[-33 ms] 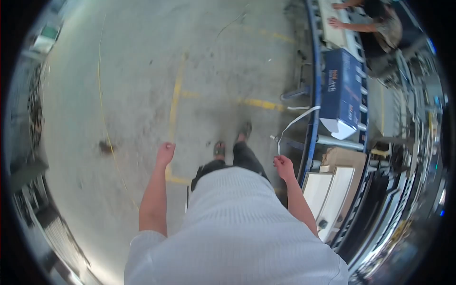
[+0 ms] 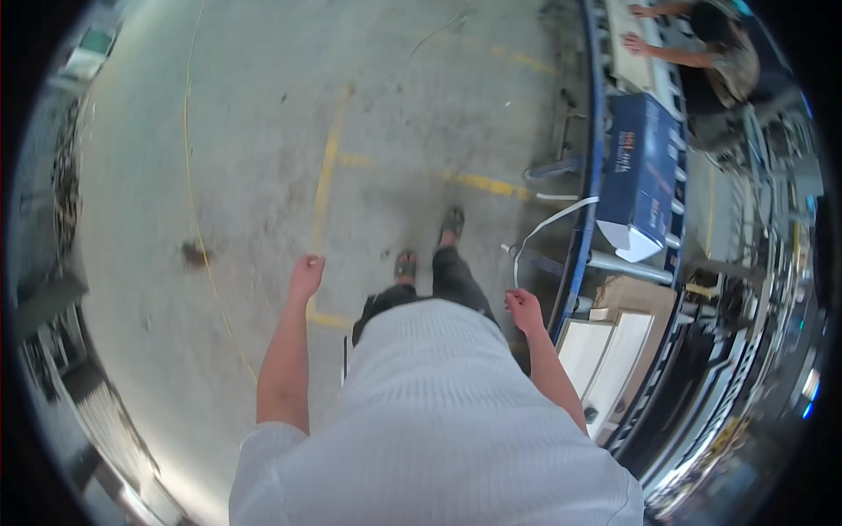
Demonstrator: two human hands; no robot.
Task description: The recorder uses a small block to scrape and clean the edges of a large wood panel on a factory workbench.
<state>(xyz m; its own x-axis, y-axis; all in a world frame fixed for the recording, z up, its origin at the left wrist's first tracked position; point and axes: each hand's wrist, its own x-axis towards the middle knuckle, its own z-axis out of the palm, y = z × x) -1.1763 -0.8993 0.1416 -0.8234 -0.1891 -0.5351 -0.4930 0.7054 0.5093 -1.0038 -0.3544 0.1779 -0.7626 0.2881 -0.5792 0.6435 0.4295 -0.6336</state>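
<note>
My left hand (image 2: 306, 276) hangs out over the floor on the left. Its fingers are curled in, and nothing shows in them. Beside the conveyor, the fingers of my right hand (image 2: 524, 309) are pinched together where a thin white strap (image 2: 526, 238) reaches them. From there the strap curves up to the conveyor's blue side rail (image 2: 585, 206). A dark blue printed carton (image 2: 636, 167) lies on the rollers farther along, with a white flap at its near end. Closer to my right forearm is an open brown carton (image 2: 645, 302) with white panels (image 2: 621, 346) in it.
The roller conveyor runs along my right. At its far end, a co-worker's hands (image 2: 635, 44) rest on a pale, long piece (image 2: 627, 61). Yellow lines (image 2: 329, 167) mark the grey concrete floor. Metal racks (image 2: 53, 307) stand at the left edge.
The conveyor and the blue carton sit slightly farther right in the picture, and my feet appear slightly higher. Both hands keep nearly the same pose, with the strap still at my right fingers.
</note>
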